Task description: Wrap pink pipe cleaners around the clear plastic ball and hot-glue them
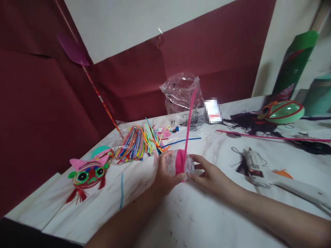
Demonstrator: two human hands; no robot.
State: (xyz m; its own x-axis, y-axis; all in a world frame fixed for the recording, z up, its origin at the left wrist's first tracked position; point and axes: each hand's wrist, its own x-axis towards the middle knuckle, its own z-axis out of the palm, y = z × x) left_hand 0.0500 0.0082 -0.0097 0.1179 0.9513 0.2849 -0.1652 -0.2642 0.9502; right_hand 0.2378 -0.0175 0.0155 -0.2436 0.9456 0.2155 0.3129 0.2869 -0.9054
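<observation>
My left hand (pixel 164 174) is wrapped round the left side of a small clear plastic cup or bottle piece (pixel 190 166). Around its middle runs a bright pink pipe cleaner (pixel 180 163) in several turns, with one long end standing straight up. Fingers and thumb of my right hand (pixel 207 170) close on the right side of the clear piece, the thumb near the wound strand. The clear piece's lower end is partly hidden by my fingers. Left of my hands lies a bundle of multicoloured pipe cleaners (pixel 134 143) on a plastic bag.
A lion-like craft head (pixel 89 175) lies at left, near a loose blue pipe cleaner (pixel 122 189). A white glue gun (pixel 261 175) lies at right. Behind stand a clear bag (pixel 181 93) and a blurred bright card (pixel 213 111). A green balloon-like craft (pixel 284 113) sits far right.
</observation>
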